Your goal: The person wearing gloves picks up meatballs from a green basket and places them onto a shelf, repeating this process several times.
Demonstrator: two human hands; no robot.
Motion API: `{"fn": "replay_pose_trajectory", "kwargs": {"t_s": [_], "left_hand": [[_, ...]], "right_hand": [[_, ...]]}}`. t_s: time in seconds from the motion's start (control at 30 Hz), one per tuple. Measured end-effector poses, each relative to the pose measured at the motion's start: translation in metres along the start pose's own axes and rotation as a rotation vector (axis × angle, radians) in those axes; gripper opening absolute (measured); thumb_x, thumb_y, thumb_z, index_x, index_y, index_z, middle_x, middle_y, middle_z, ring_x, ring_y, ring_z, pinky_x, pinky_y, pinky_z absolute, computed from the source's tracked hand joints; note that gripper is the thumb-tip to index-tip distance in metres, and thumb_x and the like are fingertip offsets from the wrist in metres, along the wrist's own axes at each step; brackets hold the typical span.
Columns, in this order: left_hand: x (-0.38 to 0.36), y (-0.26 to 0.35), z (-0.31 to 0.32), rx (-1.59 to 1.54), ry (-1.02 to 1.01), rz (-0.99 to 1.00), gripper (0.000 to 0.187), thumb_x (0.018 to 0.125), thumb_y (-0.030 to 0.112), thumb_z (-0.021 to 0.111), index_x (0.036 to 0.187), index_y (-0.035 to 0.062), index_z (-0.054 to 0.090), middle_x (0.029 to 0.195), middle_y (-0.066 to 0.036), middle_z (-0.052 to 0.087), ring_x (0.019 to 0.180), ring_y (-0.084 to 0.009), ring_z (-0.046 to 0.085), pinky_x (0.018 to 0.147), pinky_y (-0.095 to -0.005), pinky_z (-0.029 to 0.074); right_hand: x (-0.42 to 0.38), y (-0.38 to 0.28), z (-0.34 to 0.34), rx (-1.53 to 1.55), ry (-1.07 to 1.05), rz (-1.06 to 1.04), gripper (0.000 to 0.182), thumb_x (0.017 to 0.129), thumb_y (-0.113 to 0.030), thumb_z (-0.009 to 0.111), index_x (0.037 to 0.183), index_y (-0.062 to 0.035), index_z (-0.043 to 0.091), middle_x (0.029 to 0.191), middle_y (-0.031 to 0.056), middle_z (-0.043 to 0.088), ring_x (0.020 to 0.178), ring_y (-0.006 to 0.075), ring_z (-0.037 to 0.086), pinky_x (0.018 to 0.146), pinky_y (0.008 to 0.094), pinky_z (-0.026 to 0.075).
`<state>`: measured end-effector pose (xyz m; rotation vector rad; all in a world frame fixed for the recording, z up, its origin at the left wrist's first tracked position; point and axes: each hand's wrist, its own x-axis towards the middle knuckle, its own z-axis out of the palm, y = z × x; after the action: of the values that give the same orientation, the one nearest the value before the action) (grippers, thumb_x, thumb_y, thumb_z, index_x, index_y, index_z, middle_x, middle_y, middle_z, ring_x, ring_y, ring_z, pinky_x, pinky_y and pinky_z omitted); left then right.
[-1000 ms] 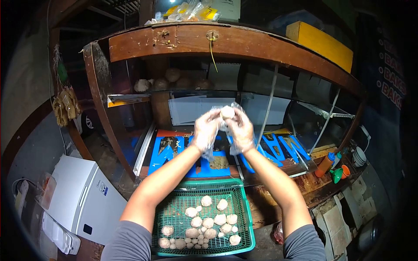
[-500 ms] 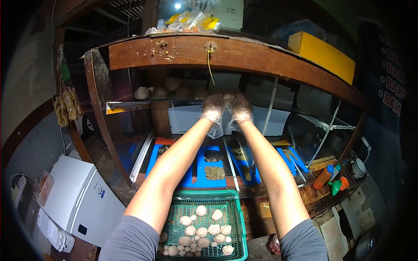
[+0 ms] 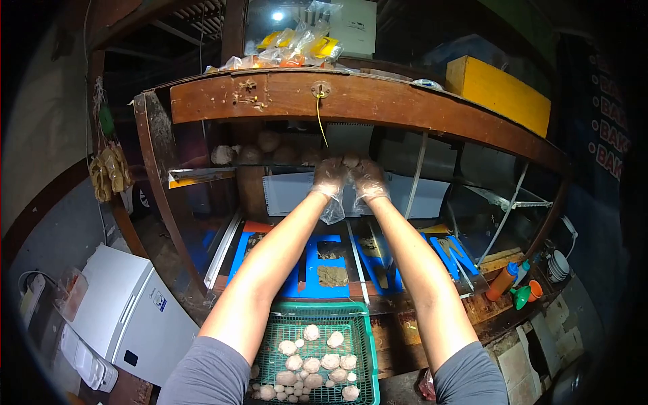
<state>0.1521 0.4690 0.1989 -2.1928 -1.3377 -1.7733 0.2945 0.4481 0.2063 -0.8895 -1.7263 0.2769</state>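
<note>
Both hands, in clear plastic gloves, reach into the wooden-framed display case at shelf height. My left hand (image 3: 329,177) and my right hand (image 3: 368,178) are side by side, fingers curled around a pale meatball (image 3: 351,160) that shows between them. The fingertips are partly hidden in shadow. Left of my hands, larger meatballs (image 3: 268,140) sit in a row on the shelf. Below my arms, a green plastic basket (image 3: 371,337) holds several meatballs (image 3: 311,365) of mixed sizes.
Wooden beam (image 3: 405,101) crosses above my hands, with plastic bags (image 3: 297,50) and a yellow box (image 3: 499,88) on top. A white freezer (image 3: 135,310) stands at left. An orange bottle (image 3: 501,282) and funnels (image 3: 521,297) are at right.
The view has tilted slightly, so the case's top beam appears lower. My hands stay together at the shelf, with the meatball between them now showing more clearly.
</note>
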Motion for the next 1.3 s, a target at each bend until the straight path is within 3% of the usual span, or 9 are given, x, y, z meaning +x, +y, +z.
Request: {"fn": "replay_pose_trajectory", "kwargs": {"t_s": [0.13,0.33,0.4,0.53,0.6,0.73,0.87,1.07,1.3], "left_hand": [[-0.004,0.0,-0.007,-0.013,-0.079,-0.013,0.03,0.083,0.025,0.057,0.101,0.0031,0.066,0.102,-0.024,0.068,0.099,-0.0391,0.065,0.085,-0.0441,0.05],[-0.008,0.023,-0.024,0.121,-0.145,-0.064,0.046,0.081,0.027,0.059,0.116,-0.0015,0.066,0.113,-0.027,0.066,0.109,-0.0399,0.063,0.092,-0.0412,0.05],[-0.008,0.018,-0.024,0.14,-0.16,-0.065,0.049,0.081,0.026,0.059,0.12,-0.0024,0.065,0.115,-0.028,0.065,0.11,-0.0398,0.063,0.094,-0.0408,0.051],[-0.014,0.006,-0.023,-0.121,-0.003,-0.032,0.045,0.08,0.022,0.063,0.118,-0.0022,0.065,0.113,-0.025,0.067,0.107,-0.0348,0.065,0.094,-0.039,0.051],[-0.021,0.016,-0.033,-0.228,0.031,-0.068,0.045,0.08,0.019,0.064,0.119,-0.0026,0.064,0.113,-0.024,0.067,0.106,-0.0331,0.066,0.094,-0.038,0.051],[-0.046,0.034,-0.064,-0.171,0.185,0.098,0.041,0.083,0.008,0.064,0.122,-0.003,0.063,0.115,-0.019,0.068,0.103,-0.025,0.067,0.091,-0.0323,0.052],[-0.087,0.04,-0.101,-0.311,0.029,-0.092,0.036,0.084,0.008,0.063,0.119,-0.002,0.065,0.115,-0.02,0.067,0.101,-0.0265,0.068,0.087,-0.0322,0.053],[-0.154,0.057,-0.159,-0.217,-0.188,0.034,0.038,0.083,0.007,0.069,0.12,-0.0006,0.064,0.117,-0.016,0.065,0.103,-0.0254,0.067,0.09,-0.0343,0.054],[-0.236,0.083,-0.22,-0.215,-0.336,-0.078,0.038,0.083,0.009,0.072,0.119,-0.0001,0.066,0.122,-0.016,0.065,0.112,-0.0266,0.064,0.096,-0.0359,0.051]], "right_hand": [[0.011,0.04,0.017,0.181,0.047,-0.119,0.033,0.081,-0.016,0.067,0.11,-0.0016,0.064,0.102,0.0236,0.068,0.092,0.032,0.068,0.083,0.0363,0.053],[0.008,0.019,0.007,-0.289,-0.05,0.024,0.052,0.078,-0.028,0.072,0.124,-0.0054,0.06,0.101,0.0216,0.069,0.093,0.0365,0.068,0.082,0.0424,0.054],[0.003,0.008,0.004,-0.218,0.004,-0.014,0.036,0.078,-0.011,0.069,0.111,0.0019,0.065,0.097,0.0167,0.069,0.089,0.0238,0.066,0.077,0.0354,0.053],[-0.013,-0.005,-0.005,-0.397,0.102,-0.102,0.047,0.077,-0.013,0.07,0.122,-0.0011,0.062,0.105,0.0193,0.068,0.092,0.0317,0.066,0.082,0.0404,0.053],[-0.025,-0.012,-0.008,-0.425,0.107,-0.033,0.055,0.081,-0.026,0.069,0.133,-0.0151,0.056,0.128,0.0166,0.06,0.116,0.036,0.058,0.099,0.0445,0.048],[-0.054,-0.039,-0.022,-0.372,0.089,-0.126,0.059,0.08,-0.026,0.07,0.135,-0.0138,0.055,0.127,0.0156,0.061,0.115,0.0358,0.058,0.099,0.0446,0.048],[-0.087,-0.069,-0.033,-0.372,0.08,-0.253,0.057,0.079,-0.027,0.07,0.132,-0.0084,0.056,0.124,0.016,0.061,0.115,0.0358,0.058,0.097,0.0441,0.048],[-0.144,-0.09,-0.041,-0.266,-0.043,-0.252,0.055,0.081,-0.027,0.07,0.128,-0.0034,0.057,0.12,0.0184,0.062,0.11,0.0373,0.06,0.095,0.0434,0.048],[-0.228,-0.119,-0.044,-0.099,-0.131,-0.022,0.056,0.078,-0.023,0.074,0.126,-0.0001,0.059,0.126,0.0201,0.062,0.113,0.0359,0.061,0.098,0.0413,0.047]]}}
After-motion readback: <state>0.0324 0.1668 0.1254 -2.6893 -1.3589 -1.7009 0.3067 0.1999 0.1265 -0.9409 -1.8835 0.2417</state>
